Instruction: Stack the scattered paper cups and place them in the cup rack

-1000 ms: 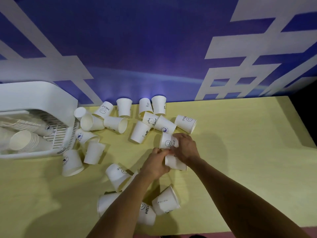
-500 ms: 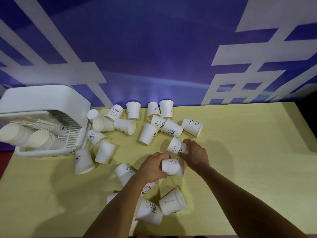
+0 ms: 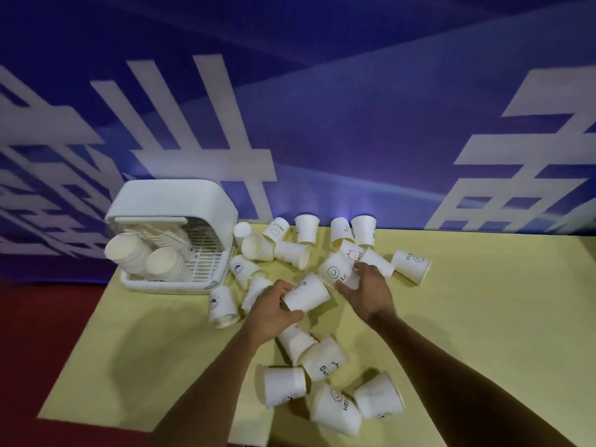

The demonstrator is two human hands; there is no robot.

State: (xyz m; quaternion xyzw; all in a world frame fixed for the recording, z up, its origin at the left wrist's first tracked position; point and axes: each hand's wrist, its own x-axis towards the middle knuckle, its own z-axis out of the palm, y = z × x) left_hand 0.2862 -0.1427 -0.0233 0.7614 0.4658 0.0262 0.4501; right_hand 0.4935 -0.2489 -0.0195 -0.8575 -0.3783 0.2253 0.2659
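My left hand (image 3: 270, 312) grips a white paper cup (image 3: 306, 293) lying on its side, mouth toward the right. My right hand (image 3: 367, 290) holds a second cup (image 3: 337, 272) printed with a smiley and "HELLO", just up and right of the first. The two cups are close but apart. Several more white cups lie scattered on the yellow table (image 3: 483, 333), one group along the back (image 3: 306, 229) and one near me (image 3: 322, 358). The white cup rack (image 3: 171, 201) stands at the table's back left with stacks of cups (image 3: 163, 264) lying inside.
A blue wall with large white characters rises right behind the table. The table's left edge runs down from the rack, with dark red floor (image 3: 42, 333) beyond. Cups (image 3: 222, 306) lie in front of the rack's opening.
The view has swung so the rack sits nearer the middle. My hands have lifted and moved up and left, each now carrying its own cup, held slightly apart.
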